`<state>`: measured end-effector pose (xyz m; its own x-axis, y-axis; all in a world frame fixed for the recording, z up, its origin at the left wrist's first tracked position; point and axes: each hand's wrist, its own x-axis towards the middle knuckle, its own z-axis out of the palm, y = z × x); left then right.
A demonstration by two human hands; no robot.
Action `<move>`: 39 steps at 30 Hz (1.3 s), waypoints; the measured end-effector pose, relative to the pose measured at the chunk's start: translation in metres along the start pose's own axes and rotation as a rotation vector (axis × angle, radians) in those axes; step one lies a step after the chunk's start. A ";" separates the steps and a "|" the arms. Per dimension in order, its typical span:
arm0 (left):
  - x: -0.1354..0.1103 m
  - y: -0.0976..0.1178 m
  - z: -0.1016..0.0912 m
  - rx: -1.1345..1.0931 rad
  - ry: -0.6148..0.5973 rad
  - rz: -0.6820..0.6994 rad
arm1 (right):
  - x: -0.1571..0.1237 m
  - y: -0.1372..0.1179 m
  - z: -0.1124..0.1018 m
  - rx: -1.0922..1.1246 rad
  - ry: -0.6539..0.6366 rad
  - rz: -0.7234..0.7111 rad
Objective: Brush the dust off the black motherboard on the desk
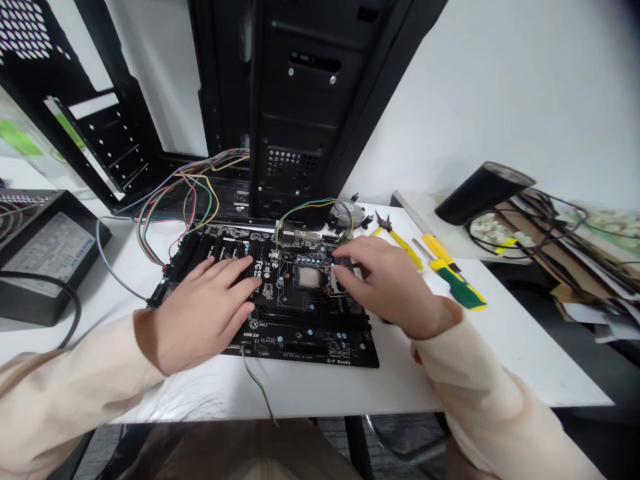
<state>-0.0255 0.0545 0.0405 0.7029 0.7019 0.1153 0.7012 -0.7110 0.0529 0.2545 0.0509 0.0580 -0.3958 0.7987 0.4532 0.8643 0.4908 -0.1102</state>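
Cream sleeves lead to the left hand, open with fingers spread, pressing flat on a black motherboard on the white surface; the right hand pinches a small dark part beside the seated CPU.

On the motherboard, near the table's front edge, two white printed markings can be read: "USB 3.0" along the board's lower edge, just beside the left hand, and "ErP Ready" at its bottom right corner. The label on the power supply, near the table's left edge, carries print too small to read, as do the board's other tiny markings.
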 end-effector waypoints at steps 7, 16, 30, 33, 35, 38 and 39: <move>0.001 -0.001 0.001 0.015 0.020 0.030 | 0.008 -0.023 0.016 0.015 -0.298 -0.014; 0.001 0.001 -0.002 0.001 0.004 0.022 | 0.014 -0.021 0.014 0.155 -0.328 0.063; -0.004 -0.007 0.010 -0.017 0.033 0.012 | 0.012 0.049 -0.019 0.857 0.195 0.709; -0.004 -0.008 0.013 -0.014 0.048 0.010 | 0.011 0.060 -0.016 0.907 0.122 0.814; -0.004 -0.009 0.014 -0.013 0.064 0.013 | 0.012 0.056 -0.010 0.975 0.066 0.877; -0.004 -0.010 0.014 -0.012 0.052 0.015 | 0.014 0.046 -0.003 1.083 0.011 0.942; -0.004 -0.010 0.013 -0.010 0.042 0.014 | 0.014 0.044 -0.002 1.110 -0.002 0.954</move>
<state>-0.0340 0.0594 0.0261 0.7070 0.6893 0.1578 0.6899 -0.7214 0.0604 0.2872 0.0830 0.0618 0.1762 0.9673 -0.1822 0.1154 -0.2041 -0.9721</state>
